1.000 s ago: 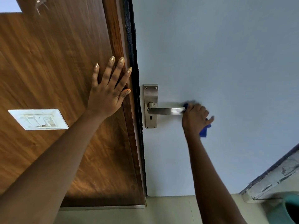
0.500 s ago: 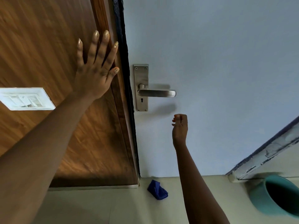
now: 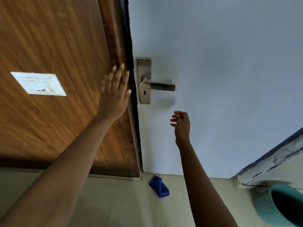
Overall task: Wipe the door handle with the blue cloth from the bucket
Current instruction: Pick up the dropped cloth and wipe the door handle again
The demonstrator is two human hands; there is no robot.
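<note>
A steel lever door handle [image 3: 157, 86] on its tall backplate sits at the left edge of the pale blue door [image 3: 221, 63]. The blue cloth [image 3: 159, 186] lies crumpled on the floor at the foot of the door. My right hand [image 3: 181, 124] hangs below and right of the handle, fingers loosely curled and apart, holding nothing. My left hand [image 3: 114, 94] is flat with spread fingers against the wooden panel [image 3: 57, 46] just left of the door edge. The teal bucket [image 3: 278, 203] stands at the lower right, its inside dark.
A white switch plate [image 3: 39, 83] is set in the wooden panel at left. A chipped white frame [image 3: 270, 159] with a dark strip runs diagonally at right, above the bucket. The floor [image 3: 114, 207] is pale tile.
One second ago my right hand held the blue cloth at the handle's tip. The cloth has fallen to the floor, and my right hand has dropped below the handle and opened. My left hand slid toward the door edge.
</note>
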